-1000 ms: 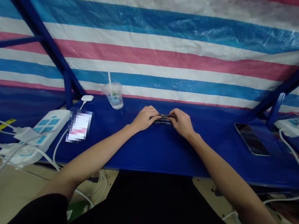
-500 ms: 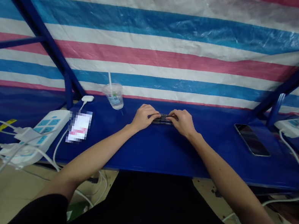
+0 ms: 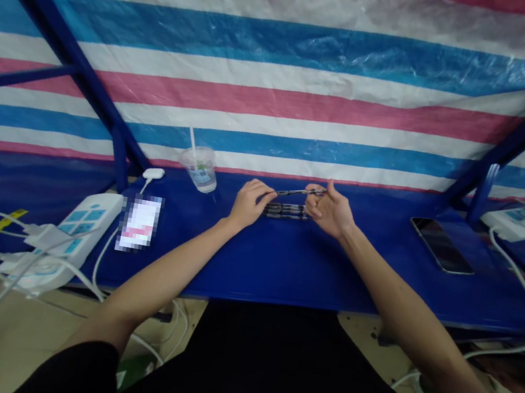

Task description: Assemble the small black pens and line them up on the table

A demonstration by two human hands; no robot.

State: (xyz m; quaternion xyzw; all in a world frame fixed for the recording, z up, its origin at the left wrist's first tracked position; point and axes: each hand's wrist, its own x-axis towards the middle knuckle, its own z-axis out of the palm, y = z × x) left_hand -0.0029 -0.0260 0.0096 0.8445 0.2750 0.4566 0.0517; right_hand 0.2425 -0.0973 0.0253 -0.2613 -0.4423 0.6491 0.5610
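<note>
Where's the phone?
In the head view, the black smartphone lies on the blue table, right of the person's right hand, near a power strip.

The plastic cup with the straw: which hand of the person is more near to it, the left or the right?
Left. The left hand is close to the plastic cup, to its right in the view, not touching it. The right hand is farther away on the same side.
</note>
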